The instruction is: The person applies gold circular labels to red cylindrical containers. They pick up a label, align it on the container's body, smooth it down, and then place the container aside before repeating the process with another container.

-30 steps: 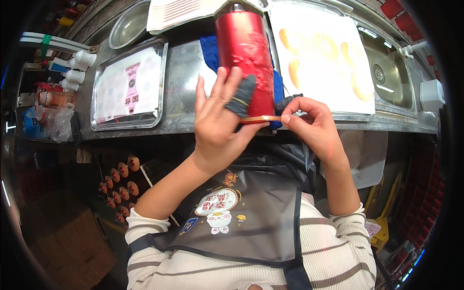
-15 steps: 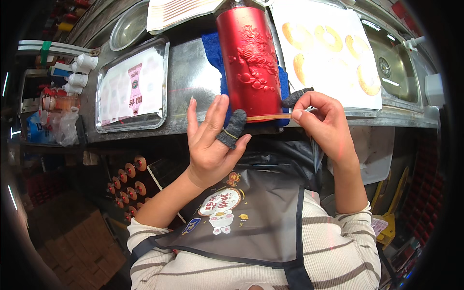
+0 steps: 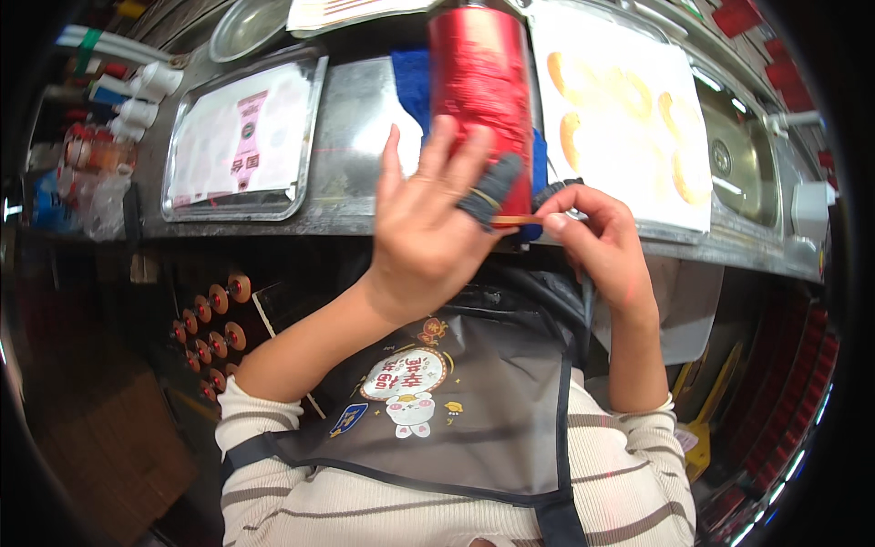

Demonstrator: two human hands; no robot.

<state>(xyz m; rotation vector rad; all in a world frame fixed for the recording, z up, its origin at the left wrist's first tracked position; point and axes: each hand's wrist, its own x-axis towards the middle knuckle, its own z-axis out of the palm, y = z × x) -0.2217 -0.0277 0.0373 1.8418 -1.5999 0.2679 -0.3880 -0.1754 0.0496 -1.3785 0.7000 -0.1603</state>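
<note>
Right hand (image 3: 603, 239): thumb and finger clamped on a gold strip (image 3: 518, 220), at the near end of the red cylinder (image 3: 478, 64). Left hand (image 3: 427, 232): fingers spread apart over the cylinder's near left side. The cylinder lies on a blue towel (image 3: 412, 82); left of it, a tray (image 3: 292, 208); right of it, a white sheet (image 3: 629, 159).

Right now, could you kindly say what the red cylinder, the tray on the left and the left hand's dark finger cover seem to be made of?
Red cylinder: glossy coated metal or plastic, by its bright highlights; which is unclear.
Tray: shiny, probably metal, by its reflective rim.
Dark finger cover: matte fabric, seemingly knitted, showing no shine.
</note>
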